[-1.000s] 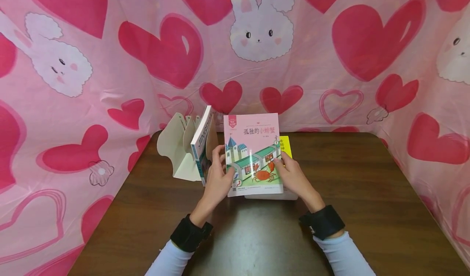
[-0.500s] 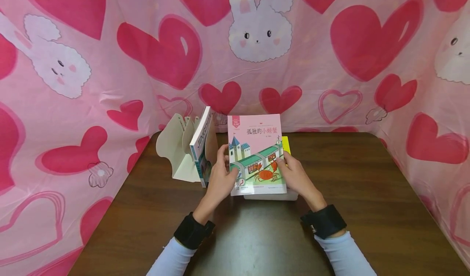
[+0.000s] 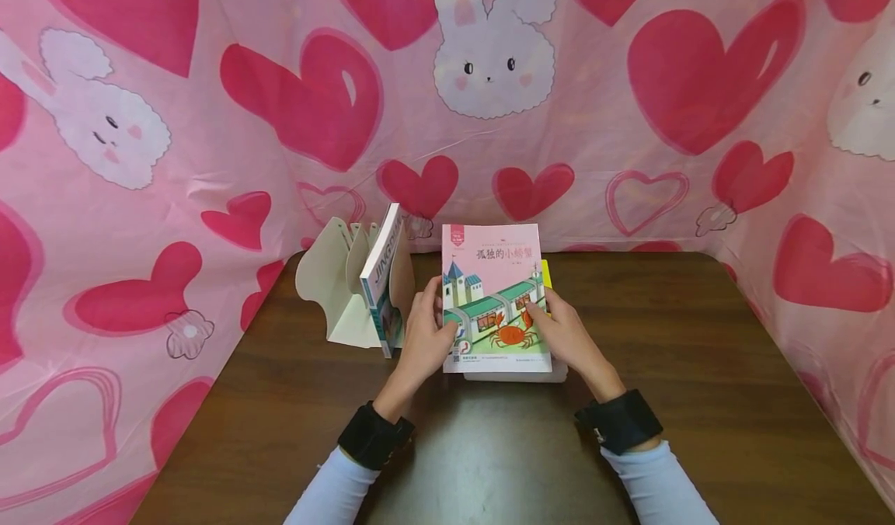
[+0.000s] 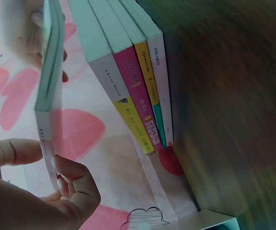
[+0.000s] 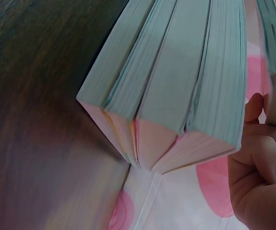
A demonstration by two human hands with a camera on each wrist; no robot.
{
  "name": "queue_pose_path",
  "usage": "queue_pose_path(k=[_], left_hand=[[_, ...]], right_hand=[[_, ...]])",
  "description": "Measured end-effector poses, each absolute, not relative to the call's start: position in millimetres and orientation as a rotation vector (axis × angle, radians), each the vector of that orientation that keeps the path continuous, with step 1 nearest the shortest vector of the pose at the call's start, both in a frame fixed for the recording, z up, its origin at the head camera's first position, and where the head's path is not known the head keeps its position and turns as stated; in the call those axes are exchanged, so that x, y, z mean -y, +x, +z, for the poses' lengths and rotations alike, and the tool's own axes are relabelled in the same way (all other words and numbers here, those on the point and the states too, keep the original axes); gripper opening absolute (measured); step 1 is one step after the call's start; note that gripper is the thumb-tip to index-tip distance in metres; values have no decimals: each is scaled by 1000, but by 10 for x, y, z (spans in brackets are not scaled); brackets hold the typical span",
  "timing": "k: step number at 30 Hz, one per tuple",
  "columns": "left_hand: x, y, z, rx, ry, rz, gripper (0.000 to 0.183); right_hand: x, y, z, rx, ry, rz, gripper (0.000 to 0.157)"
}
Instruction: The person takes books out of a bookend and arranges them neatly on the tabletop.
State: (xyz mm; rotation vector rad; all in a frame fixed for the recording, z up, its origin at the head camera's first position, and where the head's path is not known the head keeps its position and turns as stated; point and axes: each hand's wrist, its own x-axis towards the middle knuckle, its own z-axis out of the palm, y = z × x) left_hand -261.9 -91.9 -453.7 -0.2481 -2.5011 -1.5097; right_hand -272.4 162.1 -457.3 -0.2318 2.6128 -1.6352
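A thin picture book with a pink cover, a green train and a red crab is held up between both hands, cover toward me. My left hand grips its left edge; in the left wrist view, thumb and fingers pinch the spine of this picture book. On the opposite edge, my right hand holds on with its thumb over the cover. Behind and beneath the picture book lies a stack of several books, apart from it and mostly hidden in the head view.
To the left, a cream book stand with curved dividers holds an upright book with JING lettering on its spine. Everything stands on a dark wooden table. Pink heart-and-rabbit cloth hangs behind and at both sides.
The picture book has moved a little to the right and slightly down, now covering more of the stack. My left hand has shifted right with it; both hands keep their grip.
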Motion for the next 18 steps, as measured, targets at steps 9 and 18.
queue_pose_path(k=[9, 18], left_hand=[[864, -2663, -4553, 2545, -212, -1509, 76], [804, -2708, -4589, 2615, -230, -1487, 78]], right_hand=[[-1631, -2737, -4588, -2678, -243, -1612, 50], [-1699, -2744, -4607, -2695, -239, -1576, 52]])
